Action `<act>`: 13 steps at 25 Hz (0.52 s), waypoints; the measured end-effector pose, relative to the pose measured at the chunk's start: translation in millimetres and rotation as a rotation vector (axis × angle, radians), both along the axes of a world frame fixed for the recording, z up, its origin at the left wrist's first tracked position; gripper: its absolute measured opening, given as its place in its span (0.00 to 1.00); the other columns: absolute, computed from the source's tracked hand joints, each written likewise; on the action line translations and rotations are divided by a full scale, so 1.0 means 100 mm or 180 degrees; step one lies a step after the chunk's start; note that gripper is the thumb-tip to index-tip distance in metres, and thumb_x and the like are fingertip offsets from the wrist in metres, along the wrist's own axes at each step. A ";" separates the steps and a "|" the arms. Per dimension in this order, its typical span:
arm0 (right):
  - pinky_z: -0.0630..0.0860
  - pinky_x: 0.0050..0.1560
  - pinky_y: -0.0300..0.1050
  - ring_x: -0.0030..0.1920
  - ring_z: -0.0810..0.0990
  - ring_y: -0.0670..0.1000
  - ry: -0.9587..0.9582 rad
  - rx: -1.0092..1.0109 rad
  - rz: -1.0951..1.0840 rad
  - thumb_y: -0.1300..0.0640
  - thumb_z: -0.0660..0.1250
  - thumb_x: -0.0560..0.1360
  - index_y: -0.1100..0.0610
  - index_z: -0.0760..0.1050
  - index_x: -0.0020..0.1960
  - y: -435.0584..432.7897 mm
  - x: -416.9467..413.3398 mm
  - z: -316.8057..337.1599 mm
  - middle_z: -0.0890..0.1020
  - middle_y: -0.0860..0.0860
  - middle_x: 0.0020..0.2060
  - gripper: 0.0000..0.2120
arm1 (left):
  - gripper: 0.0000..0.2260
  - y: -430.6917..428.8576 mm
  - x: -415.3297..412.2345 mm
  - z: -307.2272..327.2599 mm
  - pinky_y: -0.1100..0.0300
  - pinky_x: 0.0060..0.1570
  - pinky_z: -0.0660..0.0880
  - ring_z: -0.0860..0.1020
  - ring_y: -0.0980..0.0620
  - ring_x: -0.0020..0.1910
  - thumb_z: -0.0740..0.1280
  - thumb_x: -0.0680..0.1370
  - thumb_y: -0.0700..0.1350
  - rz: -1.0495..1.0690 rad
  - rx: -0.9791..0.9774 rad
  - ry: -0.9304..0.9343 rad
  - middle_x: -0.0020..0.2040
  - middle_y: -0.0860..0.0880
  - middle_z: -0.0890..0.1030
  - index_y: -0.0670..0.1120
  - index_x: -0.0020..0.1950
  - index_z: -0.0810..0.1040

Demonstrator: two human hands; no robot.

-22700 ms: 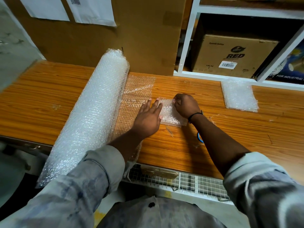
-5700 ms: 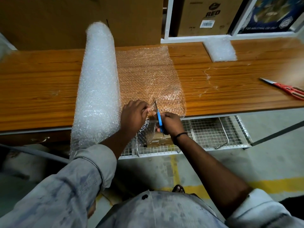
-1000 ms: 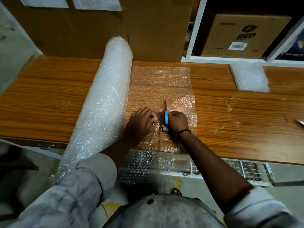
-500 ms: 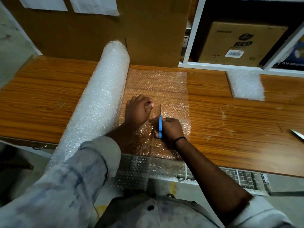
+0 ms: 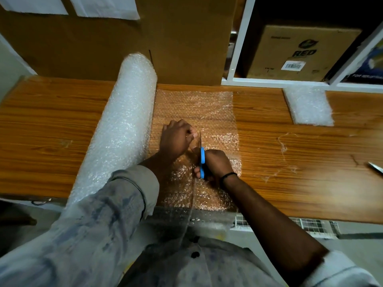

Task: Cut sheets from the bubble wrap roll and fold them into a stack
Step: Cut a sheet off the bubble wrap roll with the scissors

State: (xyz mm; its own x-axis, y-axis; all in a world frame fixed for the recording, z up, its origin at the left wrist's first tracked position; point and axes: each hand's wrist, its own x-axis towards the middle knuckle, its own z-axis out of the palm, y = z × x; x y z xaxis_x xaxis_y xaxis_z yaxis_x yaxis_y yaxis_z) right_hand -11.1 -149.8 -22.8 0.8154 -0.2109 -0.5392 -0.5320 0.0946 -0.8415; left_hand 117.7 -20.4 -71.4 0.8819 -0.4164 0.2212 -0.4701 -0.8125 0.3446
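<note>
My right hand (image 5: 217,164) curls round the blue-handled scissors (image 5: 202,160), blade pointing away from me, partway along the unrolled sheet (image 5: 194,108). My left hand (image 5: 176,139), fingers curled, pinches the sheet just beside the blade. The bubble wrap roll (image 5: 122,131) lies left of it on the wooden table (image 5: 51,125). The folded stack (image 5: 308,106) sits well apart, far right.

Wooden table (image 5: 51,129), white shelving (image 5: 238,44) behind.
</note>
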 end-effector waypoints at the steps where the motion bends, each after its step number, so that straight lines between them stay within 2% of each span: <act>1: 0.70 0.22 0.37 0.26 0.80 0.56 -0.0028 -0.0024 -0.0010 0.50 0.74 0.77 0.73 0.78 0.53 0.02 0.03 0.00 0.83 0.66 0.35 0.23 | 0.07 0.01 0.02 -0.03 0.49 0.57 0.66 0.74 0.47 0.60 0.67 0.81 0.54 -0.0010 -0.0024 -0.0017 0.57 0.53 0.80 0.52 0.54 0.81; 3: 0.73 0.23 0.39 0.25 0.79 0.56 -0.0093 0.0036 -0.0125 0.51 0.75 0.77 0.74 0.78 0.53 0.06 0.10 -0.03 0.82 0.66 0.35 0.23 | 0.08 0.02 0.05 -0.12 0.48 0.56 0.66 0.74 0.46 0.59 0.66 0.81 0.54 -0.0019 -0.0118 -0.0091 0.56 0.53 0.80 0.52 0.53 0.81; 6: 0.80 0.34 0.49 0.26 0.79 0.57 -0.0176 -0.0084 -0.0239 0.48 0.76 0.75 0.72 0.80 0.49 0.10 0.20 -0.07 0.82 0.64 0.32 0.24 | 0.09 0.04 0.07 -0.19 0.49 0.57 0.64 0.73 0.47 0.59 0.64 0.82 0.55 -0.0033 -0.0266 -0.0169 0.57 0.53 0.80 0.53 0.54 0.81; 11: 0.76 0.28 0.44 0.23 0.77 0.54 -0.0270 -0.0197 -0.0486 0.54 0.77 0.74 0.70 0.80 0.47 0.13 0.28 -0.08 0.79 0.64 0.32 0.18 | 0.09 0.08 0.09 -0.24 0.48 0.57 0.66 0.73 0.48 0.58 0.62 0.82 0.54 -0.0139 -0.0383 -0.0100 0.57 0.54 0.80 0.53 0.54 0.80; 13: 0.76 0.29 0.44 0.22 0.76 0.53 -0.0280 -0.0287 -0.0529 0.54 0.78 0.73 0.73 0.79 0.47 0.13 0.28 -0.10 0.79 0.63 0.30 0.21 | 0.08 0.08 0.09 -0.24 0.47 0.58 0.67 0.74 0.48 0.58 0.63 0.82 0.53 -0.0149 -0.0389 -0.0085 0.58 0.54 0.79 0.53 0.55 0.80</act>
State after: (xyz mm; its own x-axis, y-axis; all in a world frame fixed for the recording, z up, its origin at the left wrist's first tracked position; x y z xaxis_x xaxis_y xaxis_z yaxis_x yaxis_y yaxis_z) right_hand 17.0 -136.3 -32.5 0.8085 -0.3905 -0.4403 -0.4395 0.0970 -0.8930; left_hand 127.1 -12.9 -95.4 0.8553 -0.4254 0.2959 -0.5168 -0.7423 0.4264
